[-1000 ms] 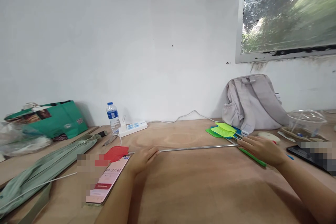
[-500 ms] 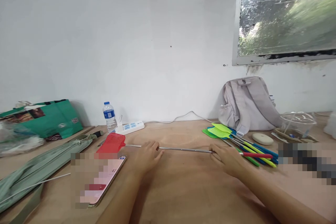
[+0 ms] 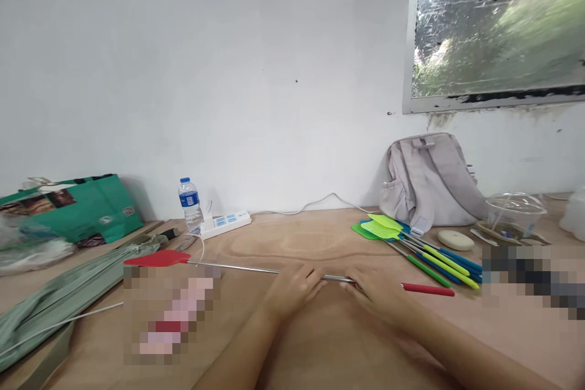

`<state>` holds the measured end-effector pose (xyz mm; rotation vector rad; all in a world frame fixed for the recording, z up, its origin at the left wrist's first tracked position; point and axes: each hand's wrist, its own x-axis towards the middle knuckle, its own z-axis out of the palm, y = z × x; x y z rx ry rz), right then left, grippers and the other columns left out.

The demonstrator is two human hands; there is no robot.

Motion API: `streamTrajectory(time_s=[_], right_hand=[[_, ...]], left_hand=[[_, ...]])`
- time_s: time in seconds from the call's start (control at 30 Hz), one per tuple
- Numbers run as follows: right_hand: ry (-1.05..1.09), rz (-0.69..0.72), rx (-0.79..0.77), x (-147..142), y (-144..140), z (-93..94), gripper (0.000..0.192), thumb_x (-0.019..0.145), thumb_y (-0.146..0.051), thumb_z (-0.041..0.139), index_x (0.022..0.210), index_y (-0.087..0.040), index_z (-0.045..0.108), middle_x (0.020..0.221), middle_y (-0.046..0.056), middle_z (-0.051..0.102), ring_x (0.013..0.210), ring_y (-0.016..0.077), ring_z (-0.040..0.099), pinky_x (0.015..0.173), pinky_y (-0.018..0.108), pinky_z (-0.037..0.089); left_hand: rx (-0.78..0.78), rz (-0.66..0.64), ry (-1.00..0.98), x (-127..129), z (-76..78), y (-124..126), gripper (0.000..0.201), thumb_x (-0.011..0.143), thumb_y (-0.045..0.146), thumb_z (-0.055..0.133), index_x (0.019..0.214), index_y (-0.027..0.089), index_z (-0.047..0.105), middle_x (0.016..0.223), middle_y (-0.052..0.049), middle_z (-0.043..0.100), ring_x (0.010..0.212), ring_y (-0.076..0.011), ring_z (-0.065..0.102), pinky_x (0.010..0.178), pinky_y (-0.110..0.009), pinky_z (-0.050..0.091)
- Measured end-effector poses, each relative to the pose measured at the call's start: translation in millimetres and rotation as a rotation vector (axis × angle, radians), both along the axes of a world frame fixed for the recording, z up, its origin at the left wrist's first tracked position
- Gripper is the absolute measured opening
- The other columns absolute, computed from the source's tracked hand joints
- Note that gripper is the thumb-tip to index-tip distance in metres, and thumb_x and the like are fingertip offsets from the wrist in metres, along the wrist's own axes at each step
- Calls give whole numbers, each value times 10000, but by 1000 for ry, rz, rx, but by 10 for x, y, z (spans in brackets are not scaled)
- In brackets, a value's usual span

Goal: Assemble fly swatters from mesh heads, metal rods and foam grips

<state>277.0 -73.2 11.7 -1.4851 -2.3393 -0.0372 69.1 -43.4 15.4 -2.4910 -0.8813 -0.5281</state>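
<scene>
Red fly swatter [image 3: 158, 258]: matt plastic head, shiny metal rod. Table [image 3: 320, 341]: smooth plywood. Backpack [image 3: 429, 180]: matt grey cloth.

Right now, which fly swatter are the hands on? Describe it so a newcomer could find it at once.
On the wooden table, in front of the grey backpack, lies a long metal-shafted swatter under the left hand and right hand. Unlike the green and blue swatters bunched by the backpack, it lies alone, with red head and grip.
</scene>
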Motion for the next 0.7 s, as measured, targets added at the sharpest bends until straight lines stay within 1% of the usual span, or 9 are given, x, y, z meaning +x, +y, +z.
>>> streamTrajectory(time_s=[0.07,0.17,0.27,0.4,0.53,0.7], right_hand=[[-48,12,23,6,47,28,307,872,-389,298,828,-211,544,796,44,645,724,192,577,584,267,336],[-118,17,63,5,98,49,318,877,-386,282,846,-209,544,794,48,650,707,197,585,563,265,328],[-178,20,125,32,134,42,242,859,-335,328,835,-205,531,751,35,638,666,184,575,538,252,300],[-220,22,211,104,186,28,141,812,-241,380,815,-203,516,716,23,620,628,156,550,518,244,255],[-249,63,266,179,231,45,126,782,-196,383,797,-199,508,739,24,617,639,154,540,515,256,236],[-261,82,365,282,254,69,146,762,-142,372,744,-189,510,674,27,595,616,136,523,530,259,240]], left_hand=[[86,-41,28,-57,15,62,215,887,295,339,855,195,527,708,-16,557,648,-125,542,547,-223,372],[165,-65,84,-124,54,116,205,895,254,324,867,187,517,698,-13,555,624,-125,533,521,-227,365],[210,-93,150,-180,86,137,171,881,166,336,942,180,495,742,-19,566,644,-132,539,517,-231,379],[252,-110,181,-270,104,169,236,852,75,335,1035,158,459,803,-42,581,710,-150,561,569,-256,431],[247,-102,170,-366,117,206,271,844,53,320,1050,169,453,805,-45,586,707,-138,569,594,-256,452],[320,-89,133,-476,144,230,215,847,96,355,1005,170,480,762,-36,589,665,-131,566,559,-237,440]])
